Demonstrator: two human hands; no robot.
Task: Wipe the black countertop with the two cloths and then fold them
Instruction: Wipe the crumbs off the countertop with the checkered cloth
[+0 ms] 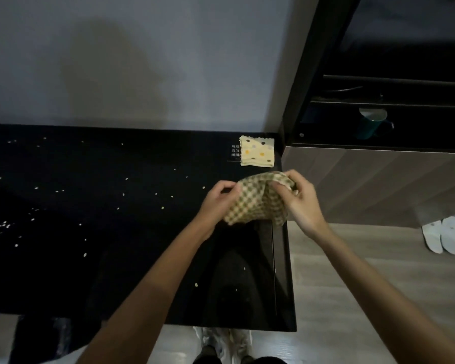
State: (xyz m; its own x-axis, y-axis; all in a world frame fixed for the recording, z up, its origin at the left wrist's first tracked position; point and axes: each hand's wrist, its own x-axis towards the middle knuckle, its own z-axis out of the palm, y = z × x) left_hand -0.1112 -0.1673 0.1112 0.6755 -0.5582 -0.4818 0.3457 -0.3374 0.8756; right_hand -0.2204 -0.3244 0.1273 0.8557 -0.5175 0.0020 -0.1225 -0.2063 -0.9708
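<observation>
checked cloth, green-and-cream, hangs bunched between both hands: left hand pinches one edge, right hand fingers grip the other, above the black counter.

The black countertop carries a folded yellow dotted cloth lying flat at its far right corner, partly covering a white-lettered label, with pale specks scattered over the left and middle.
</observation>
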